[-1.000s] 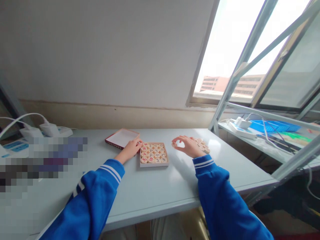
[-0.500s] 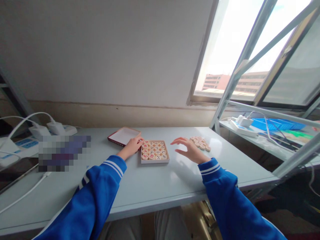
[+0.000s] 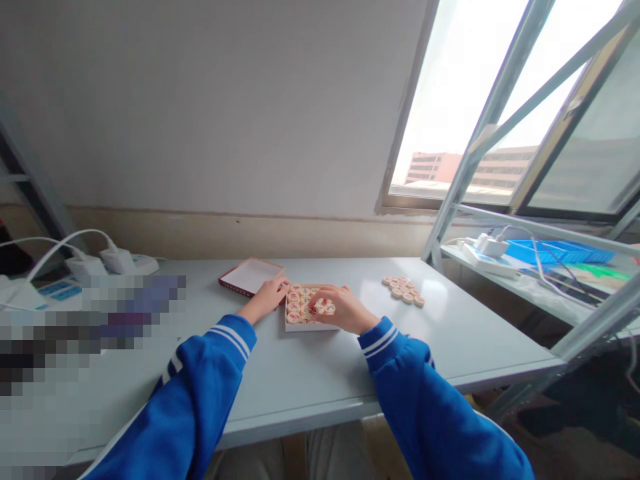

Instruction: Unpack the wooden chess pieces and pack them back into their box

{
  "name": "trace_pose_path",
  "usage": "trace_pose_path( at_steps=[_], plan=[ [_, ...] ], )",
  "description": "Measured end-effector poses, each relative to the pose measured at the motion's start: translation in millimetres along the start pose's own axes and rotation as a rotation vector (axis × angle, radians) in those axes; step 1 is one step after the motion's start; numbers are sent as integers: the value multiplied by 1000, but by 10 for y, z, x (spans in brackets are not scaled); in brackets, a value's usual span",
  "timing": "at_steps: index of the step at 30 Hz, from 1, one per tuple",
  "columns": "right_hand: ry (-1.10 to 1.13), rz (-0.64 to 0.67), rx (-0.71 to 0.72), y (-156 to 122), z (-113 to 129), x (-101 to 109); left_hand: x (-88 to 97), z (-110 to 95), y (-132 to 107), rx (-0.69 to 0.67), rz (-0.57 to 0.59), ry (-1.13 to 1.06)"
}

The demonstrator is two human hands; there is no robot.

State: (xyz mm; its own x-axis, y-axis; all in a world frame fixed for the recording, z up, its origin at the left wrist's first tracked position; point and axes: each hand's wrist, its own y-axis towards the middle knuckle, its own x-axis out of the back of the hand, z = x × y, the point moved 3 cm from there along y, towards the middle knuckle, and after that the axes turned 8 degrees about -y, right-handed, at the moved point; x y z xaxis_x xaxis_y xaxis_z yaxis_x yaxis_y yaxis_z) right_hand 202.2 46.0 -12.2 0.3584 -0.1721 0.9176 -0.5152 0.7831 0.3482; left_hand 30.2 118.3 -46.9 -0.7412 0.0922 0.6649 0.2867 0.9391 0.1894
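A shallow white box (image 3: 294,325) of round wooden chess pieces (image 3: 298,303) lies on the pale table (image 3: 310,373). My left hand (image 3: 270,294) rests against the box's left edge, fingers curled on its rim. My right hand (image 3: 339,308) lies over the right half of the box, fingers bent down onto the pieces; whether it holds one is hidden. A loose pile of the same pieces (image 3: 403,290) lies on the table to the right. The box lid (image 3: 250,276), red-edged and white inside, sits just behind my left hand.
Power strips with white plugs and cables (image 3: 107,260) lie at the table's far left. A metal shelf frame (image 3: 505,220) stands to the right, holding a power strip (image 3: 487,252) and a blue tray (image 3: 555,251). An open window is behind it.
My right hand has moved left from beside the loose pile to over the box of pieces. My left hand has stayed at the box's left edge.
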Motion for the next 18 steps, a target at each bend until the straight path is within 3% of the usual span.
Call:
trace_pose_path(
  at_steps=[5, 9, 12, 15, 18],
  plan=[
    [-89, -80, -109, -304, -435, 311, 3, -14, -14, 23, 8, -26],
    [-346, -72, -331, -704, -998, 464, 11, -39, -15, -12, -5, -22],
    [-446, -14, -456, -894, -1248, 513, 18, -49, -15, -39, -18, -28],
    [-450, -65, -444, -858, -1185, 545, 19, -41, -15, -35, -27, -57],
    [-409, -116, -341, -576, -891, 476, 17, -29, -10, -41, -38, -75]
  ],
)
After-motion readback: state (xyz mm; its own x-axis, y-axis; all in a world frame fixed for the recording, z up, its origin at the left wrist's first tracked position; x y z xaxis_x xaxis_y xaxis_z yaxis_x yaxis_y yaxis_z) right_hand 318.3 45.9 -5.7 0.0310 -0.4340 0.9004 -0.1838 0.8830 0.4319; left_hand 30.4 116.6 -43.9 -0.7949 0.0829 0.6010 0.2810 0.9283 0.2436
